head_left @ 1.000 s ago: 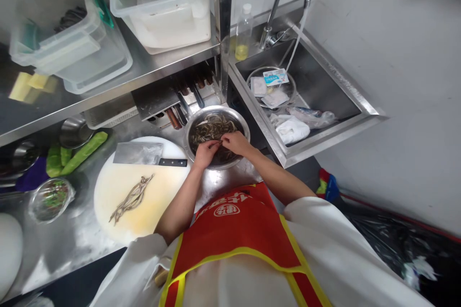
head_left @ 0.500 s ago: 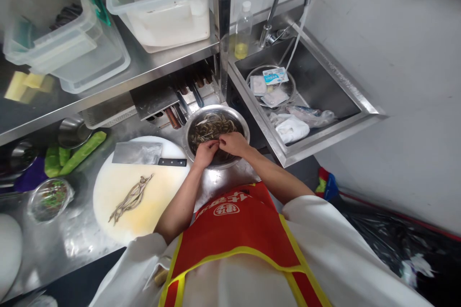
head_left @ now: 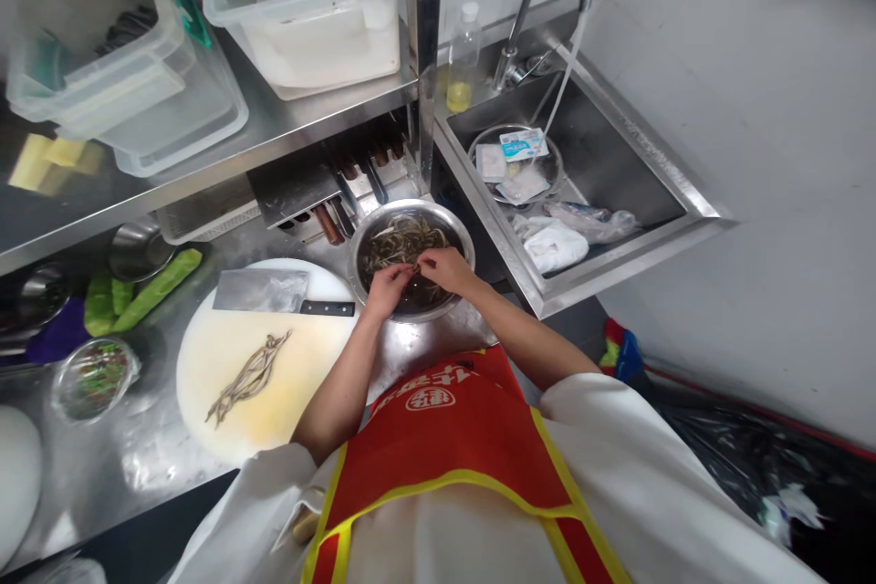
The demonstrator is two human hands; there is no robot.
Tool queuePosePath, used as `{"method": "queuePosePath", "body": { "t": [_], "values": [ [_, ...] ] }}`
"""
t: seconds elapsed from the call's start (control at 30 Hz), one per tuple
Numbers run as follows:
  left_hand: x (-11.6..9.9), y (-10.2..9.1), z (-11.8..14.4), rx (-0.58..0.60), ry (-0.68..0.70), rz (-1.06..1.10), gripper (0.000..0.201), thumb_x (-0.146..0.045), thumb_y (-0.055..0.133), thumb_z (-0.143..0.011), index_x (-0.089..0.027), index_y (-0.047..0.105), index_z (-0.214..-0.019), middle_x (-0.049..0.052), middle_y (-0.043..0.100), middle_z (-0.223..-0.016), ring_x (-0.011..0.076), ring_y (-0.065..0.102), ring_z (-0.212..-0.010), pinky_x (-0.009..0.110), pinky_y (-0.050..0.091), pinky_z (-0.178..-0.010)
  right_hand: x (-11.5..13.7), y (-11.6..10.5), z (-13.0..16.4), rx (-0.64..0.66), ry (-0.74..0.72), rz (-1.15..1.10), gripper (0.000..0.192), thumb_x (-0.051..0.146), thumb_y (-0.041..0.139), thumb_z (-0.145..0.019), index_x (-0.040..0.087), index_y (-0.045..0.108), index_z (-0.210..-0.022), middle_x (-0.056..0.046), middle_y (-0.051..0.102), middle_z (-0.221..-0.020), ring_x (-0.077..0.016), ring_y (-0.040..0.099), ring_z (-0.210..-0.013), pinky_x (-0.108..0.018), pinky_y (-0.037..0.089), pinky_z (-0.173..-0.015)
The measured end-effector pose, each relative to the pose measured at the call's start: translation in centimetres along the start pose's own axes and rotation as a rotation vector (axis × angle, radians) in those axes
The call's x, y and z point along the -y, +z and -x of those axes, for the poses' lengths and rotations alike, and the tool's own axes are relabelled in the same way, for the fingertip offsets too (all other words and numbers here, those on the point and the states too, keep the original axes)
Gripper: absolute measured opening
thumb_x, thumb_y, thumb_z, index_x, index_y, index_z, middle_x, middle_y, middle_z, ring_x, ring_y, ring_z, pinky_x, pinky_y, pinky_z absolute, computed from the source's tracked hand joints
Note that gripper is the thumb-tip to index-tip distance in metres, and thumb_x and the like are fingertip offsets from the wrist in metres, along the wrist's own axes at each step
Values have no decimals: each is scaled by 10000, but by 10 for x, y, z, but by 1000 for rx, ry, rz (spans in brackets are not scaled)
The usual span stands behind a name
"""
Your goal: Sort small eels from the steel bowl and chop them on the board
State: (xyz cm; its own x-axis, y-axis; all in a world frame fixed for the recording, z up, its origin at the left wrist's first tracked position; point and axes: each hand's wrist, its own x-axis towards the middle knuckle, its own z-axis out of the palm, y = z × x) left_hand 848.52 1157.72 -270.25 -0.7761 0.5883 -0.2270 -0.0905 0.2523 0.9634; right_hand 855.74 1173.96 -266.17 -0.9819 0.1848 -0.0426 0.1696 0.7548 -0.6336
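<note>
Over the metal bowl [head_left: 468, 242], the left hand [head_left: 389, 290] and right hand [head_left: 446, 272] meet, fingertips pinched together, apparently on one of the brown strips [head_left: 401, 239], though I can't be sure. A limp bundle [head_left: 250, 377] on the cutting board [head_left: 316, 383], near the cleaver [head_left: 264, 290], looks done; the bowl's heap suggests plenty is left.

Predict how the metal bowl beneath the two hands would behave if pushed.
The metal bowl may feel heavy, holding thin strands in dark liquid. Its contents could slosh, the top being open. It might slide, since the counter looks smooth.
</note>
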Motion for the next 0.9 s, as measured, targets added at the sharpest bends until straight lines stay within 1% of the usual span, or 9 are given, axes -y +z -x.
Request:
{"method": "queuePosePath", "body": {
  "t": [0.07, 0.1, 0.2, 0.33, 0.4, 0.5, 0.63, 0.77, 0.9],
  "values": [
    [3, 1, -2, 5, -40, 107, 244, -309, 623, -819, -149, 764, -937, -25, 571, -543, 114, 491, -499, 242, 403, -526, 0, 1, 1, -16, -11, -68, 196, 174, 578, -878, 166, 761, -950, -27, 762, -857, -133, 635, -746, -220, 405, -724],
    [4, 2, -3, 8, -48, 150, 233, -306, 619, -814, -149, 756, -917, -27, 560, -540, 108, 478, -490, 238, 392, -514, 1, 1, 1, -23, -14, -92, 193, 175, 583, -879, 164, 759, -959, -27, 761, -860, -131, 634, -745, -217, 409, -726],
    [3, 2, -3, 17, -26, 230, 212, -325, 638, -796, -153, 733, -877, -7, 619, -617, 107, 510, -528, 240, 422, -544, 5, 2, 2, -54, -4, -129, 186, 171, 586, -886, 160, 751, -969, -32, 759, -879, -132, 640, -762, -217, 424, -740],
    [1, 0, -2, 23, 5, 187, 284, -410, 666, -780, -160, 730, -898, 35, 706, -788, 133, 593, -648, 268, 492, -659, 11, 4, 1, -87, -9, -127, 178, 167, 583, -893, 166, 746, -966, -42, 753, -913, -143, 648, -808, -232, 442, -786],
    [1, 0, -2, -2, -4, 150, 316, -445, 651, -780, -164, 729, -902, 42, 711, -817, 142, 604, -675, 279, 502, -685, 12, 5, 1, -96, -23, -127, 180, 166, 578, -898, 165, 744, -967, -49, 750, -932, -148, 651, -832, -238, 447, -805],
    [1, 0, -2, -16, -15, 162, 339, -474, 653, -771, -165, 729, -887, 43, 713, -827, 147, 611, -685, 291, 508, -703, 13, 7, 2, -115, -26, -116, 178, 164, 577, -899, 160, 740, -969, -60, 746, -945, -155, 654, -855, -246, 452, -820],
    [0, 2, -2, -24, -28, 233, 301, -431, 723, -704, -161, 740, -838, 36, 718, -803, 149, 618, -697, 295, 509, -721, 13, 11, 2, -141, -56, -100, 160, 148, 587, -894, 172, 741, -932, -58, 736, -927, -161, 645, -858, -262, 454, -828],
    [-2, 4, -3, -64, -63, 399, 245, -367, 764, -638, -164, 760, -777, 27, 715, -762, 159, 622, -702, 302, 522, -706, 11, 14, 2, -193, -101, -140, 147, 115, 616, -873, 178, 743, -911, -46, 720, -879, -158, 628, -811, -267, 456, -801],
    [-3, 5, -3, -50, -80, 493, 211, -332, 790, -623, -169, 769, -754, 24, 718, -750, 158, 626, -700, 303, 526, -705, 9, 13, 2, -191, -125, -126, 155, 115, 612, -883, 182, 749, -915, -43, 710, -876, -157, 625, -818, -264, 455, -793]
  ]
}}
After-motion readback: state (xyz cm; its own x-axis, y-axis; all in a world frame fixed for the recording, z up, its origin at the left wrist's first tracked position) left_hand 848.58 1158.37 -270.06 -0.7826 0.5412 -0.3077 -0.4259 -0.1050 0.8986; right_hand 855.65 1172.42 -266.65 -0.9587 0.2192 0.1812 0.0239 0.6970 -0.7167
